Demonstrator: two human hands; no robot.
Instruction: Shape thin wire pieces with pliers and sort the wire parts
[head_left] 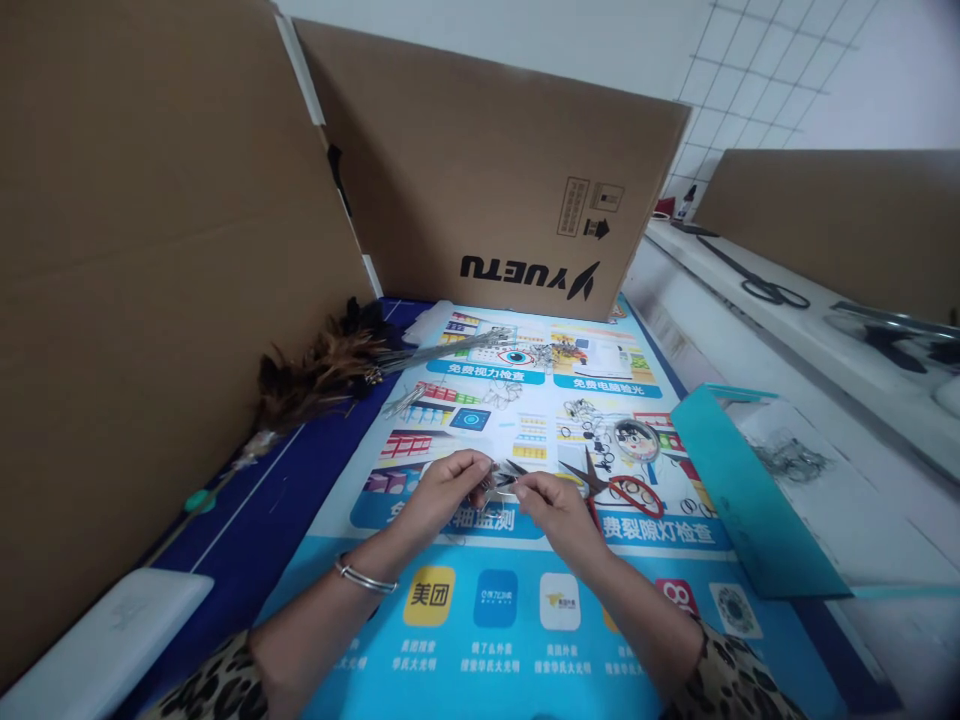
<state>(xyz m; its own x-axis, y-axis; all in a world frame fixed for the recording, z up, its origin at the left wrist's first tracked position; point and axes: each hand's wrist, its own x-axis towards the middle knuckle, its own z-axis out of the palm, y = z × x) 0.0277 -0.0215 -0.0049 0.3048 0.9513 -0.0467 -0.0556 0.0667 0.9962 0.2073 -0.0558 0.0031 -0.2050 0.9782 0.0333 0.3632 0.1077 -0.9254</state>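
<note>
Over the printed mat, my left hand point(456, 482) is closed with thumb and fingers pinched on a thin silvery wire point(496, 490). A loose loop of it hangs just below those fingertips. Close by on the right, my right hand point(559, 505) pinches the wire's other side. Small dark pointed pieces show between the two hands, too small to name. Just beyond my right hand lie open scissors point(634, 495) with red handles, their dark blades spread. A round clear-lidded tin point(636, 439) sits past them, beside several scattered small black rings point(589, 432).
Brown feathers on wire stems point(322, 370) lie at the left against a cardboard wall point(480, 170). A teal open box point(757, 490) with tangled dark wire stands right. A white box point(112, 640) is at near left. Black scissors point(772, 290) rest on the ledge.
</note>
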